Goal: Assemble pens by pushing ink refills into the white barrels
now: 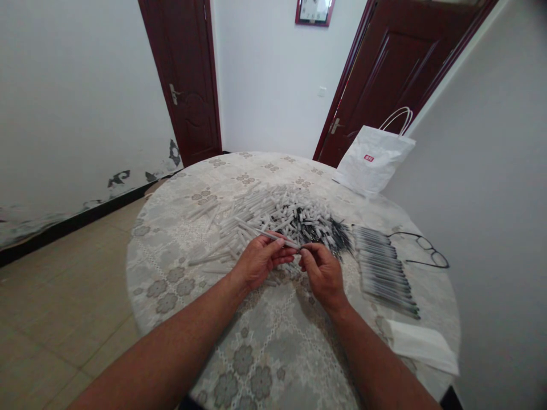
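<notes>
Over the front of a heap of pen parts, my left hand [261,257] pinches a pale pen barrel [280,238] between thumb and fingers. My right hand [321,271] closes its fingertips at the barrel's right end; whether they grip the barrel itself or a small dark part there is too small to tell. Beyond the hands, white tubes [239,219] lie on the left of the heap, with short white caps [294,202] in the middle and thin black pieces [339,234] on the right. To the right of my right hand lies a row of pens [384,267] side by side.
The round table wears a flower-patterned cloth [243,364]. Black-framed glasses [427,250] rest beside the pen row, and a folded white tissue [423,344] lies nearer. A white paper bag [376,159] stands at the back right against the wall.
</notes>
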A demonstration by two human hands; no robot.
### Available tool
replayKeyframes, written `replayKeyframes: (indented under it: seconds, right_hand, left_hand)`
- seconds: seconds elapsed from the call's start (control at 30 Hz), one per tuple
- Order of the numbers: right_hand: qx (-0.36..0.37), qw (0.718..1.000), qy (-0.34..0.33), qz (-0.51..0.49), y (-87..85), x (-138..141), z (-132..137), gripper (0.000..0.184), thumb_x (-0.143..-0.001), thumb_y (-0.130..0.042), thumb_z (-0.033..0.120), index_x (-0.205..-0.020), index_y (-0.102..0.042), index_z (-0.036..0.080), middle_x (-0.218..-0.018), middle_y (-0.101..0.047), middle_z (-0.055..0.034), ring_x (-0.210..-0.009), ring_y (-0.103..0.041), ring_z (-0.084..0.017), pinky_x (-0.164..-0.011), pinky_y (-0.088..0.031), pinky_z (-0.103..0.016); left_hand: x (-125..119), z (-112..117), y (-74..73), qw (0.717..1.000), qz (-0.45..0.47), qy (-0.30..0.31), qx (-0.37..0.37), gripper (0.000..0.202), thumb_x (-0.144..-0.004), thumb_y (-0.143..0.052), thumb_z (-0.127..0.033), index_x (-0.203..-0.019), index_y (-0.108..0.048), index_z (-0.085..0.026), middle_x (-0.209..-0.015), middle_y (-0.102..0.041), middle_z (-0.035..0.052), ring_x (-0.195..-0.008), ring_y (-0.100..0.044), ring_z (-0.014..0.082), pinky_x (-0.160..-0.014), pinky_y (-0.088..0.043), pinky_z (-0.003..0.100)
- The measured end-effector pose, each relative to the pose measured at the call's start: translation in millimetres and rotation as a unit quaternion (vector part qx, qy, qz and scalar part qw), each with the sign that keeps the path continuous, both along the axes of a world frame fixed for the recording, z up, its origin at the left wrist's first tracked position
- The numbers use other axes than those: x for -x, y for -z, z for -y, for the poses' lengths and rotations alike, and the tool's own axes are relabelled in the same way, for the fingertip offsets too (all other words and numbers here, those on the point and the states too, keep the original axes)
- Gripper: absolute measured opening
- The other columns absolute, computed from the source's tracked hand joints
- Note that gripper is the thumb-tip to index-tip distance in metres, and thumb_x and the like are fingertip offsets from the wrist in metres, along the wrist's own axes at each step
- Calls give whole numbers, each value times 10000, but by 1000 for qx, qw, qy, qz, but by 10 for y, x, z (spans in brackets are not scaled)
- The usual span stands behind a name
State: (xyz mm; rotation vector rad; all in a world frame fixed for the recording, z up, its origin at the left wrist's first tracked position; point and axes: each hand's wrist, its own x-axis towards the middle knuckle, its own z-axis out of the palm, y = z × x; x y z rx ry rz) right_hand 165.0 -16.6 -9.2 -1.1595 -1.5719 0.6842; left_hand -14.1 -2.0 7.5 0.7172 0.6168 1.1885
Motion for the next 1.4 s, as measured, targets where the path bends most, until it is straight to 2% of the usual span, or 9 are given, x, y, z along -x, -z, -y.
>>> replayKeyframes:
  seconds: [0.23,0.47,0.57,0.73,0.8,0.97,1.07,1.23,1.4]
  right_hand:
    - [8,997,5,75,22,-20,2,406,-1035,-395,438,-720,-527,218,-633,-560,10,-578,-516,-139,-557,-399,-258]
    - [-39,998,7,45,-16,-31,22,223,-958,-543,374,-1098,-575,204,-883,-655,-27,-748,-607,-168,-688,-466,-277]
    - [-53,995,8,90,-43,-18,15,167,-972,-513,353,-970,-597,209,-814,-629,-18,-738,-583,-167,-678,-438,-273]
    - [-23,994,-4,110,-39,-12,-17,407,-1036,-375,404,-711,-537,221,-629,-547,10,-615,-518,-148,-598,-382,-262]
    - [-14,996,-4,87,-42,-18,-14,414,-1041,-360,420,-738,-557,218,-648,-568,7,-618,-531,-145,-600,-392,-257]
    - [-43,997,-10,67,-90,-17,22,191,-963,-528,356,-1056,-583,200,-827,-635,-13,-715,-581,-156,-664,-432,-257]
    - [-50,994,-7,92,-95,-4,14,155,-976,-501,327,-998,-590,202,-799,-618,-5,-707,-569,-151,-670,-415,-256]
    - [-25,993,-15,115,-55,-16,-28,348,-1038,-386,367,-772,-553,216,-673,-577,15,-637,-544,-139,-633,-379,-253]
    - [-41,996,-7,84,-76,-26,-2,174,-989,-477,339,-955,-585,207,-774,-614,2,-693,-570,-149,-663,-410,-254]
  left_hand:
    - [-19,12,37,1000,-22,14,-14,263,-816,-776,-259,-994,-621,-141,-968,-765,107,-856,-752,217,-809,-606,363]
    - [-18,0,37,999,-34,-6,-9,272,-820,-770,-274,-1000,-609,-150,-971,-769,113,-859,-753,219,-796,-604,354]
    - [-12,0,22,999,-45,2,-9,268,-815,-777,-272,-995,-619,-152,-975,-772,114,-855,-754,213,-819,-600,355]
    - [-15,8,-9,998,-60,6,-6,274,-797,-796,-277,-981,-634,-157,-923,-775,98,-830,-757,214,-819,-602,358]
    - [-18,7,-11,998,-61,-4,-2,271,-792,-800,-266,-982,-640,-158,-909,-772,83,-841,-757,215,-818,-604,357]
    - [-15,-13,7,998,-55,-23,3,283,-786,-804,-262,-994,-645,-154,-927,-769,76,-856,-753,211,-830,-606,359]
    - [-11,-21,20,998,-58,-18,1,293,-782,-810,-268,-996,-647,-153,-930,-769,78,-857,-752,210,-837,-604,362]
    - [-16,-12,23,997,-71,-7,-2,276,-784,-809,-275,-976,-655,-150,-931,-772,85,-851,-753,213,-852,-601,373]
    - [-21,-5,-7,997,-70,-18,2,282,-777,-812,-268,-984,-661,-150,-935,-772,85,-861,-751,210,-852,-601,365]
